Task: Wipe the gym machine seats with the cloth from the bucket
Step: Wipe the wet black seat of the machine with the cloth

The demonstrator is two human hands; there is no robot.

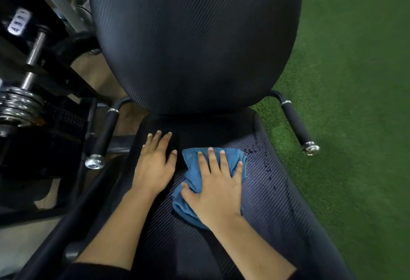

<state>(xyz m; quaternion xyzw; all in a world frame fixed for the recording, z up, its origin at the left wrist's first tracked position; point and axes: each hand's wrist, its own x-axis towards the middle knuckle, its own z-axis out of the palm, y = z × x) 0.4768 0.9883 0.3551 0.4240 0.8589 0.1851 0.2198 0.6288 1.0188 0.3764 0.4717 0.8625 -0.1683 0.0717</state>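
A black ribbed gym machine seat [273, 208] fills the lower middle, with its tall black backrest [195, 35] rising behind it. A crumpled blue cloth [193, 168] lies on the seat near the backrest. My right hand [217, 186] presses flat on the cloth with fingers spread. My left hand [155, 162] rests flat on the seat just left of the cloth, fingers straight. Water drops [255, 153] and a wet streak mark the seat to the right of the cloth. No bucket is in view.
Two padded black handles flank the seat, the left handle [104, 133] and the right handle [297, 124], each with a chrome end cap. Chrome weight plates [17, 106] on a steel bar sit at far left. Green turf [355, 80] covers the floor on the right.
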